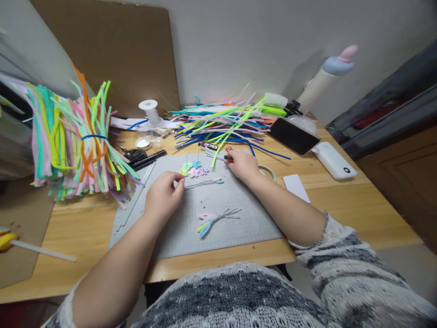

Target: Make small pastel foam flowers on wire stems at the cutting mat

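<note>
My left hand (163, 193) is pinched over the grey cutting mat (235, 228). At its thumb are the ends of thin wire stems (201, 184) with small pale blue and pink tips pointing right. Just beyond lie small pastel fuzzy flowers (196, 169) in green, blue, yellow, pink and lilac. My right hand (243, 165) is closed at the mat's back edge around a small red-and-black object (228, 152), mostly hidden by the fingers. Nearer me rests a bundle of pastel loops on twisted wire stems (215, 221).
Loose pipe cleaners (218, 118) pile up behind the mat; a tied bundle (92, 136) stands left. A wire spool (150, 113), black pens (148, 159), a tape roll (267, 172), a phone (294, 135), a white power bank (334, 160) and a white card (296, 187) surround it.
</note>
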